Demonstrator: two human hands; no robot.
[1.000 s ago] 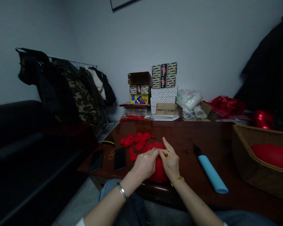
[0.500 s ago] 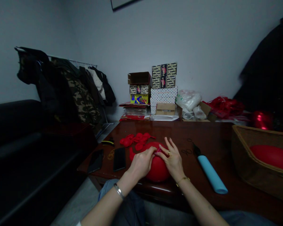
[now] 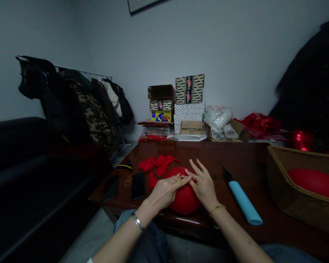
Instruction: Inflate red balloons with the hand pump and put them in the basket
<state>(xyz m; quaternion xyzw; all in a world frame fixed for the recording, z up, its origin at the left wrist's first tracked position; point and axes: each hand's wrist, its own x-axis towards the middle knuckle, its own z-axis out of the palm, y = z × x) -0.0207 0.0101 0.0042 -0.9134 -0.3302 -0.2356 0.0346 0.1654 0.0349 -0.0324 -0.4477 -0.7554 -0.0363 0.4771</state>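
Red balloon (image 3: 184,199), inflated, sits at the near edge of the dark wood worktop (image 3: 241,160), right in front of you. Your left hand (image 3: 164,191) lies on the balloon's left side, fingertips pinched at its top. Your right hand (image 3: 204,184) meets it there, thumb and forefinger pinching, the other fingers fanned up. The balloon's neck is hidden under the fingers.

Right of the balloon: blue pump (image 3: 242,201), then a wicker basket (image 3: 290,193), cut off by the frame. Left of the balloon: two phones (image 3: 138,185). Behind the balloon: limp red balloons (image 3: 157,163), stacked boxes (image 3: 189,98) by the wall. Far left of the balloon: coat rack (image 3: 79,102), black sofa (image 3: 16,164). The room is dim and small items are hard to make out.
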